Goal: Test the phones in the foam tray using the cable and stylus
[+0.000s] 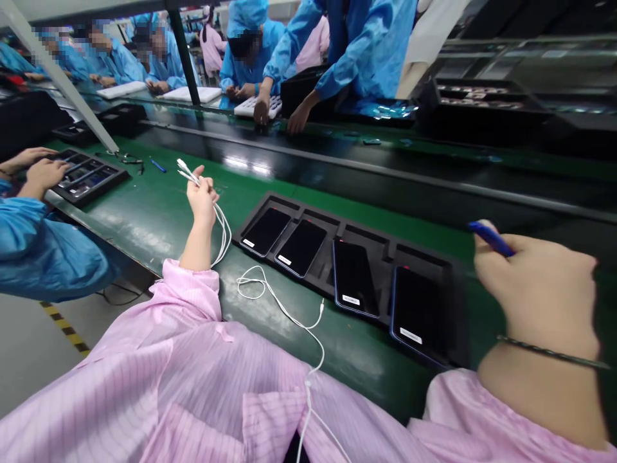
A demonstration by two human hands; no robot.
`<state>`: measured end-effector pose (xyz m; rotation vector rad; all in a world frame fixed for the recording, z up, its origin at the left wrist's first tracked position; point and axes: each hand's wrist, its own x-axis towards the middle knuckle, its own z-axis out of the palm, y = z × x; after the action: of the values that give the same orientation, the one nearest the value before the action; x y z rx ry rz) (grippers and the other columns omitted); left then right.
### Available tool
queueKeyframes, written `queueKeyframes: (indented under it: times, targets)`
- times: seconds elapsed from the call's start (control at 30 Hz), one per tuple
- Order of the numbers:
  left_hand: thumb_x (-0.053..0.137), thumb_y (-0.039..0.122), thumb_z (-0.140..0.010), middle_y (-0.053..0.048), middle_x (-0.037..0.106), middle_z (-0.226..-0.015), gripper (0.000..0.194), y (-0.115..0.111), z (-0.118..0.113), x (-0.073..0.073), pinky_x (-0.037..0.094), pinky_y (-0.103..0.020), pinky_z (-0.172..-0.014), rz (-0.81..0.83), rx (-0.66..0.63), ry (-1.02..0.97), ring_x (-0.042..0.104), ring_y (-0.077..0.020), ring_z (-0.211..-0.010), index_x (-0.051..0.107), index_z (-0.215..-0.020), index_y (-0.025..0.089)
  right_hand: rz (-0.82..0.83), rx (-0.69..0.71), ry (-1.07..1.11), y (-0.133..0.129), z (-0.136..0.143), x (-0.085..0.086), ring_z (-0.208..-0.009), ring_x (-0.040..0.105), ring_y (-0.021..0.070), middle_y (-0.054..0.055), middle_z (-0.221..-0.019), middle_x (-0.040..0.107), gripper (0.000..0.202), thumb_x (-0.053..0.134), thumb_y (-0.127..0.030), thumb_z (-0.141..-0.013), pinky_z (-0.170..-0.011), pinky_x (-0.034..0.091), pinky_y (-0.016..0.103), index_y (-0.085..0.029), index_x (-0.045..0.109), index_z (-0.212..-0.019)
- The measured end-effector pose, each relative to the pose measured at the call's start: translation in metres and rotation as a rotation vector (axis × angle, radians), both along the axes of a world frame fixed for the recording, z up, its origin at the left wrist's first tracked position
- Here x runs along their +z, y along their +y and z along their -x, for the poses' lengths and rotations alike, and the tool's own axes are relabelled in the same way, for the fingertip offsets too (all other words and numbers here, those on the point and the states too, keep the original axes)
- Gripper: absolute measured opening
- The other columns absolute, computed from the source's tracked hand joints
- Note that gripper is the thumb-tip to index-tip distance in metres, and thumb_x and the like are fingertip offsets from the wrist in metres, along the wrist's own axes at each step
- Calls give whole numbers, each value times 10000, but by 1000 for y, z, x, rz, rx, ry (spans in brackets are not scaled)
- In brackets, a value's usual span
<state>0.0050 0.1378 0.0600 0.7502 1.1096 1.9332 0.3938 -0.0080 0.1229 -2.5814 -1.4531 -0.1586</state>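
My left hand (201,196) is closed around a bundle of white cables (222,235), whose plugs stick up past the fingers. On the right, my right hand (535,276) grips a blue pen-like tool (491,238); its tip is hidden from view. Between the hands lies a black tray (308,211) with several smartphones in its slots, among them a phone at the left end (265,230) and one at the right end (419,308). Their screens are dark, with a white label at the lower edge. A white earphone cord (284,308) runs from the bench down over my pink smock.
A co-worker's hands (45,170) rest at another tray (89,180) on the left. A small blue tool (157,165) and black cords lie near a slanted metal post (62,77). Beyond the green bench (168,151) runs a dark conveyor strip (308,145); co-workers in blue work opposite.
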Motion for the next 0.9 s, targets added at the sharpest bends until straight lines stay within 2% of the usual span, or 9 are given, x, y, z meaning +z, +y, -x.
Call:
queueKeyframes:
  times: [0.1,0.2,0.27,0.33,0.43,0.57,0.7,0.77,0.9]
  targets:
    - [380,340,-1086,115,212,-503,263,-6,8,1,149,-192,-373,-10,31,-5,143,-64,-341,518,-890,232,-179,82,74,-2,0,-1,-534,289,174,26,-555,332,359,380,-265,-957,-591,295,317,-258,270,-615]
    - [479,365,-1047,104,241,-487,344,-18,8,-6,180,-201,-404,-14,51,181,187,-68,-369,483,-737,216,-260,242,2,1,-4,-10,-625,385,178,51,-638,404,336,374,-244,-942,-623,299,307,-254,219,-645]
    - [565,312,-996,85,313,-490,324,-31,3,-14,211,-208,-441,18,28,423,262,-74,-401,529,-693,200,-203,291,-22,4,1,-21,-682,456,190,84,-728,507,317,379,-283,-957,-609,300,303,-241,274,-660]
    - [587,262,-961,73,365,-491,242,-47,-3,-22,239,-214,-483,62,-51,685,329,-90,-437,615,-733,188,-92,343,-20,7,15,-34,-720,522,198,110,-859,602,303,387,-325,-980,-584,300,299,-216,403,-697]
    - [544,260,-965,71,389,-492,188,-70,-6,-27,269,-214,-532,98,-144,930,377,-112,-474,660,-832,195,91,576,-35,9,50,-57,-842,630,220,104,-1072,667,294,432,-372,-1009,-584,335,284,-183,617,-881]
    - [504,274,-976,48,457,-549,217,-87,19,-15,280,-217,-542,66,-19,961,387,-118,-486,632,-819,199,257,906,-73,6,87,-80,-862,694,228,85,-1237,669,349,457,-449,-1028,-588,414,284,-202,696,-1090]
    - [529,206,-938,19,533,-609,130,-102,48,3,282,-233,-560,165,138,1101,436,-146,-518,658,-947,197,245,949,-77,5,93,-86,-927,718,254,72,-1396,615,412,455,-485,-1026,-644,505,315,-232,668,-1272]
    - [549,229,-926,27,523,-589,126,-112,47,2,280,-234,-549,249,30,1151,442,-155,-508,657,-987,206,226,919,-77,7,94,-85,-998,714,277,76,-1434,592,429,440,-472,-1029,-672,532,333,-234,652,-1316]
    - [493,298,-941,31,537,-512,212,-135,20,-22,339,-228,-522,406,-518,1076,483,-152,-467,603,-785,206,258,906,-83,11,110,-80,-1046,705,295,80,-1488,547,454,405,-479,-1040,-675,553,352,-236,640,-1343]
